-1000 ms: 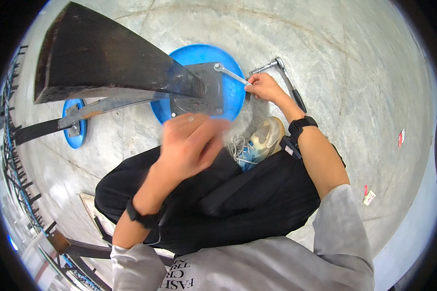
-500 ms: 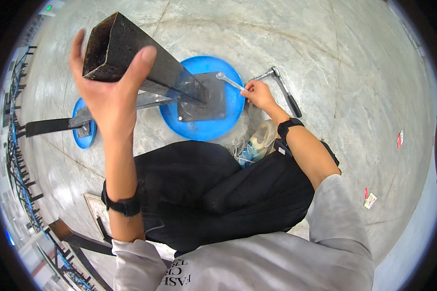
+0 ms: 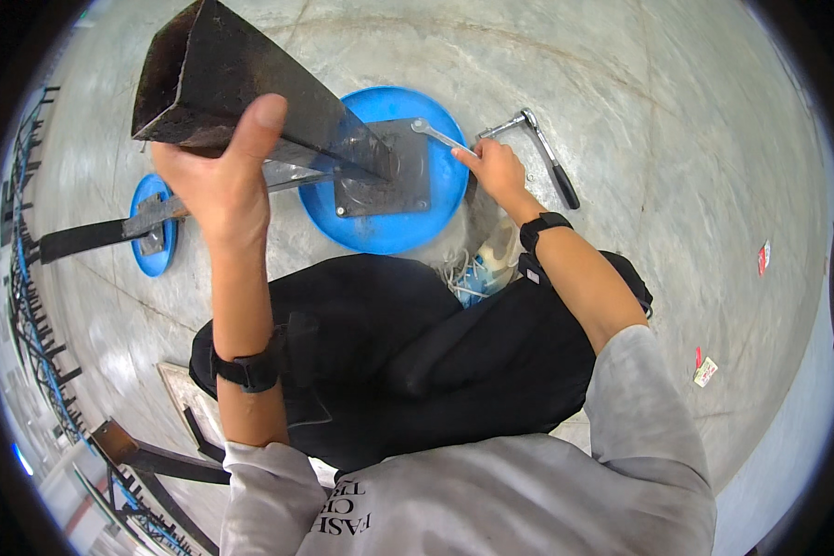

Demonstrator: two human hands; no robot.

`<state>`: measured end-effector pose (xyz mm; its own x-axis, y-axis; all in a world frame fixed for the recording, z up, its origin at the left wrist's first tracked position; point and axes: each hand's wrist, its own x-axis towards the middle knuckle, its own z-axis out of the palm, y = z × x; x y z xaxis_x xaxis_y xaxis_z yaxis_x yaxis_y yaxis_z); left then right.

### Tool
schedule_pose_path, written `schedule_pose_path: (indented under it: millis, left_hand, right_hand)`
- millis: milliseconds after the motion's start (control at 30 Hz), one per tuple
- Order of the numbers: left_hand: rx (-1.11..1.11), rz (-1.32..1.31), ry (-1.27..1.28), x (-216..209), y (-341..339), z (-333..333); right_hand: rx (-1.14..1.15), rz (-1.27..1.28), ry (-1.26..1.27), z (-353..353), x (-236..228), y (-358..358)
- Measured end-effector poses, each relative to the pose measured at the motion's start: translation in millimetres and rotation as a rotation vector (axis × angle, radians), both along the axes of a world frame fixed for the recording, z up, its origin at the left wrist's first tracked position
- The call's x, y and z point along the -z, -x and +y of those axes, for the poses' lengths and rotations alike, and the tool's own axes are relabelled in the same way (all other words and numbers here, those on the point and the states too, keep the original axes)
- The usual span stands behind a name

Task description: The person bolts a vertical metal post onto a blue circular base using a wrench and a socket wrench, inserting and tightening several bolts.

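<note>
We see right hand [image 3: 499,174], fingers clamped on wrench [image 3: 447,138], its head at plate [image 3: 403,153]'s far corner | left hand [image 3: 215,190] cups post [image 3: 259,83], closure we cannot tell | near-corner bolts [image 3: 423,205] in place, tightness unshown

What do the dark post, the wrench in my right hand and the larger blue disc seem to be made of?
Dark post: probably steel, blackened and worn; the hollow, thin-walled end and scuffed faces suggest it.
Wrench: metal, likely steel, with a bright silvery finish that reflects light.
Larger blue disc: plastic or painted metal, I can't tell which; its colour is smooth and even.
</note>
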<state>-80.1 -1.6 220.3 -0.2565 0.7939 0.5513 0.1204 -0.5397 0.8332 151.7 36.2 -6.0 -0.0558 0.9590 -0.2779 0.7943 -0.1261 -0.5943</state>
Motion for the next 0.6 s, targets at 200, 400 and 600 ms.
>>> schedule_pose_path:
  millis: [200,400,600]
  left_hand:
    - [-0.018,-0.079,0.246,29,-25,-15]
    - [-0.276,0.155,0.369,40,-23,-13]
    - [-0.224,0.106,0.28,42,-19,-27]
  right_hand:
    - [-0.001,-0.088,0.134,4,5,-3]
    - [-0.05,0.103,0.112,6,12,-10]
    - [-0.16,0.153,0.078,-7,3,-10]
